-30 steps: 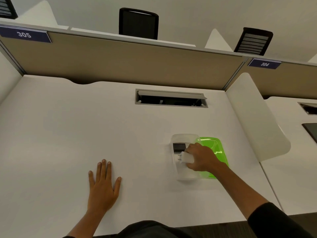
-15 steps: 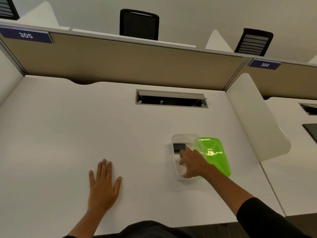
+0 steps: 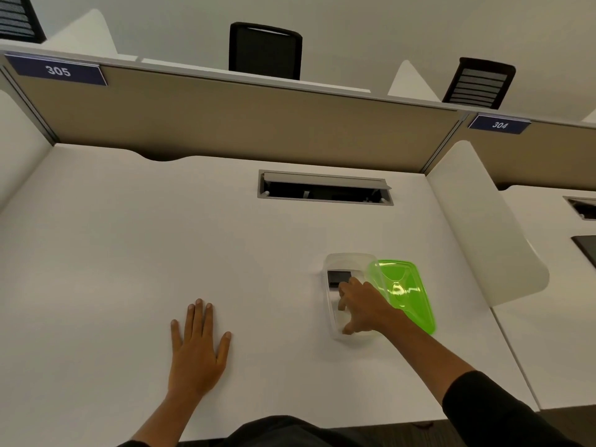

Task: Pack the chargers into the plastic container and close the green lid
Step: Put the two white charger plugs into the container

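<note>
A clear plastic container (image 3: 342, 258) stands on the white desk, right of centre. A black charger (image 3: 338, 277) lies in its far end. My right hand (image 3: 366, 307) reaches into the container from the right, fingers spread and pointing down, with nothing gripped. The white charger is not clearly visible under the hand. The green lid (image 3: 404, 291) leans against the container's right rim, tilted up, partly behind my wrist. My left hand (image 3: 197, 348) rests flat on the desk well to the left, fingers apart.
A grey cable hatch (image 3: 324, 188) is sunk into the desk behind the container. A white curved divider (image 3: 483, 227) rises just right of the lid. A beige partition (image 3: 225, 124) closes the far side. The desk's front edge lies near my body.
My right hand carried the white charger down into the container and opened its fingers. The green lid tipped up against the rim. My left hand stayed put.
</note>
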